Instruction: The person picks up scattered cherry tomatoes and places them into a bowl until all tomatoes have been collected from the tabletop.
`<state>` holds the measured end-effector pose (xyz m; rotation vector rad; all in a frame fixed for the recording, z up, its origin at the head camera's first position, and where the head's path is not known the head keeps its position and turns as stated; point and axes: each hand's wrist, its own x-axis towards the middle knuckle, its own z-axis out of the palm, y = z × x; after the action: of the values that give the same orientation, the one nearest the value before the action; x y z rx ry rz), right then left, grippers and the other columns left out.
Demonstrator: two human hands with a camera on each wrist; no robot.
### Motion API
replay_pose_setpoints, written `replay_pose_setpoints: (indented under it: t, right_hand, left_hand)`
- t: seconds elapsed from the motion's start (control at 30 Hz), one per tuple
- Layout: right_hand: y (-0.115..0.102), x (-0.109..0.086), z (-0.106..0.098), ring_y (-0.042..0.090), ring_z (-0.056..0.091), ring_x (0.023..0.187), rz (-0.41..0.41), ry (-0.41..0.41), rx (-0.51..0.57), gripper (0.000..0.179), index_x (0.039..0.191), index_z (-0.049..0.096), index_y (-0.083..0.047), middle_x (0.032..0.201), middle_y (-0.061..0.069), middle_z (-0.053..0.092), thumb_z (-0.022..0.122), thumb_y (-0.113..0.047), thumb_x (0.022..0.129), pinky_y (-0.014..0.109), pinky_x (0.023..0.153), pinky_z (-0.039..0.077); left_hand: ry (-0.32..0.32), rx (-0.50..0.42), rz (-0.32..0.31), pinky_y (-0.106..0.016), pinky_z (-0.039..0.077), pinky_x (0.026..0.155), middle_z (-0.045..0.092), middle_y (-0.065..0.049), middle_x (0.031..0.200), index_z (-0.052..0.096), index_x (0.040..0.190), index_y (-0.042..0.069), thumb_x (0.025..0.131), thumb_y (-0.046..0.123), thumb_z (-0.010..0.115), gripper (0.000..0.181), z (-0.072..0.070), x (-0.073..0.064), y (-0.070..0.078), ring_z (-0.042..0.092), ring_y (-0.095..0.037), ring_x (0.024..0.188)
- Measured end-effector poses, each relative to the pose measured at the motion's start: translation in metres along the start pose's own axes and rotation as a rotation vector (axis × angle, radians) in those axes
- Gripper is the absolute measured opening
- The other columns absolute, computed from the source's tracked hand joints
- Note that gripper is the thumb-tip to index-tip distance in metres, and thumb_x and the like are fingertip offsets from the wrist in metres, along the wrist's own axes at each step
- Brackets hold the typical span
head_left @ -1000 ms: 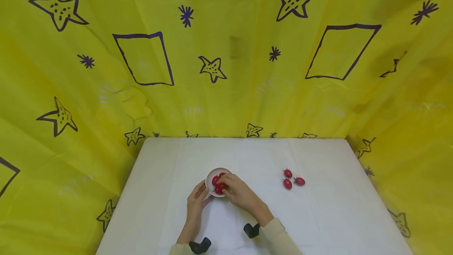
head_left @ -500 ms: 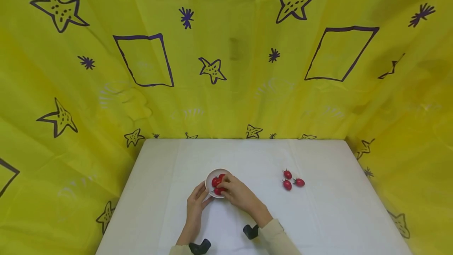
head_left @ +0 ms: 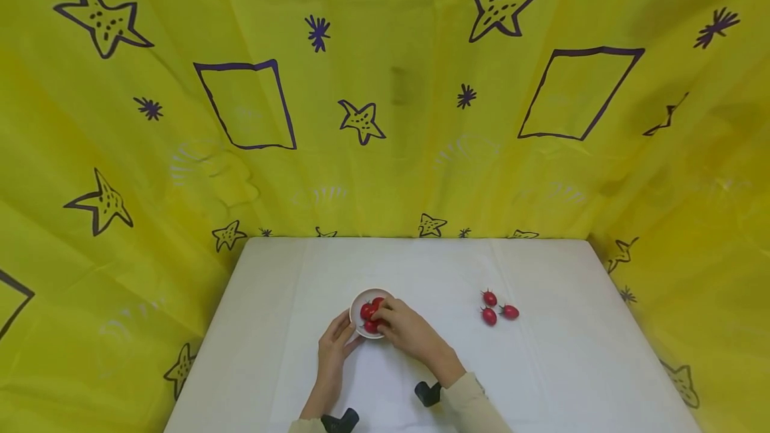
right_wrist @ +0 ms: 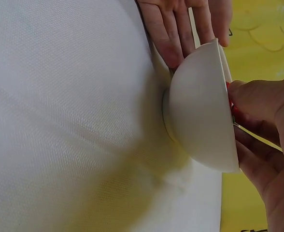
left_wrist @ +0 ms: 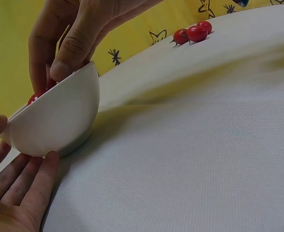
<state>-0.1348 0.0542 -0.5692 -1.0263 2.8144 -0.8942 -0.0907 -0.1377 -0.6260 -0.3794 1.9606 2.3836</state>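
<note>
A white bowl [head_left: 355,313] with several red cherry tomatoes [head_left: 367,311] in it stands on the white table. My left hand [head_left: 333,349] holds the bowl's left side, its thumb at the rim and its fingers against the underside, as the left wrist view shows. From the right, my right hand [head_left: 415,334] reaches over the rim, thumb and fingers dipping inside. It pinches a cherry tomato [right_wrist: 230,92], mostly covered by the fingers. In the left wrist view the bowl [left_wrist: 60,116] hides most of its contents.
Three loose cherry tomatoes, a rear one [head_left: 490,298], a right one [head_left: 510,312] and a front one [head_left: 488,316], lie right of the bowl. A yellow curtain [head_left: 397,172] with drawn stars encloses the table [head_left: 289,272] at the back and sides.
Both hands stay in place at the bowl, the right fingers still among the tomatoes. The whole head view has shifted down slightly.
</note>
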Motion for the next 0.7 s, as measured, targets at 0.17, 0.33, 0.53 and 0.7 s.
replay_pose_setpoints:
  t: [0.17,0.33,0.53,0.7]
  right_hand:
    - [0.000,-0.002,-0.003,0.018,0.064,0.112,-0.005,0.026,0.020,0.016,0.113,0.075,-0.010,0.118,0.002,0.066,0.074,-0.012,0.097,0.037,0.102,0.062]
    - [0.002,-0.004,-0.007,0.017,0.064,0.111,-0.006,0.046,0.028,0.016,0.112,0.075,-0.009,0.118,0.002,0.068,0.074,-0.008,0.096,0.035,0.101,0.063]
    - [0.008,-0.007,-0.013,0.016,0.063,0.105,-0.013,0.087,0.030,0.017,0.113,0.075,-0.008,0.114,0.004,0.068,0.072,-0.007,0.097,0.032,0.094,0.064]
    - [0.017,-0.012,-0.016,0.019,0.064,0.108,0.016,0.118,0.071,0.021,0.117,0.074,-0.008,0.117,0.005,0.068,0.073,-0.005,0.096,0.038,0.097,0.064]
  left_hand:
    - [-0.005,0.005,-0.003,-0.036,0.062,0.103,0.048,-0.028,0.157,0.047,0.152,-0.002,0.105,0.022,0.062,0.055,0.000,-0.001,0.000,0.055,-0.037,0.141]
    - [-0.004,0.009,-0.002,-0.036,0.063,0.103,0.047,-0.029,0.157,0.046,0.153,-0.003,0.105,0.022,0.062,0.056,0.000,-0.001,-0.001,0.054,-0.039,0.142]
    - [0.005,0.008,-0.002,-0.037,0.063,0.102,0.048,-0.029,0.156,0.046,0.153,-0.003,0.105,0.021,0.062,0.056,0.001,0.000,-0.001,0.055,-0.038,0.141]
    - [0.009,0.026,0.007,-0.037,0.063,0.102,0.048,-0.030,0.156,0.046,0.152,-0.003,0.105,0.021,0.061,0.055,0.002,0.000,0.000,0.055,-0.039,0.141]
